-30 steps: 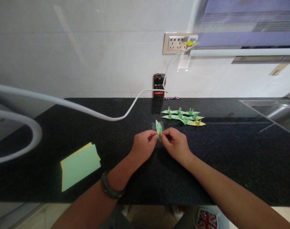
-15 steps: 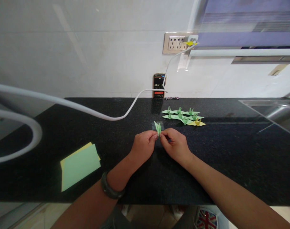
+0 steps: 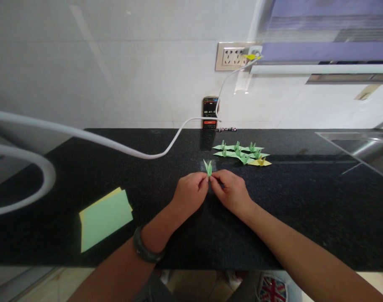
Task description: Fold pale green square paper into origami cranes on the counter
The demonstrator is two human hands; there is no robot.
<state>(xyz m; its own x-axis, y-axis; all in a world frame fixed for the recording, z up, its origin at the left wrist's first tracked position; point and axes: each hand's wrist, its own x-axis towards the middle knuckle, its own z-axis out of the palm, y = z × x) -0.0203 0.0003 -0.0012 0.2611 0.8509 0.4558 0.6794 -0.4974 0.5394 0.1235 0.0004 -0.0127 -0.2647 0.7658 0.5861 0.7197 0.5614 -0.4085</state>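
Between my two hands stands a small folded piece of light green paper [image 3: 208, 168], its narrow points up, shaped like a part-folded paper crane. My left hand [image 3: 191, 191], with a dark bangle [image 3: 147, 248] on the wrist, is closed and pinches its lower left side. On the other side, the thumb and forefinger of my right hand [image 3: 229, 188] pinch the lower right. The fingertips nearly meet and hide the bottom of the paper. Beyond my right hand sit several green paper cranes [image 3: 245, 160] in rows, with a yellow paper crane [image 3: 261, 162] at the near right.
Green and yellow paper sheets [image 3: 106, 222] lie left on the black countertop [image 3: 185, 235]. A phone [image 3: 209, 112] showing a timer leans on the wall. Its white cable [image 3: 150, 156] loops across the left side from the socket plate [image 3: 219, 57]. A sink [image 3: 374, 153] is at the right.
My fingertips have drawn slightly closer together at the base of the green paper, and my right hand has shifted a little left. The other things have stayed in place.
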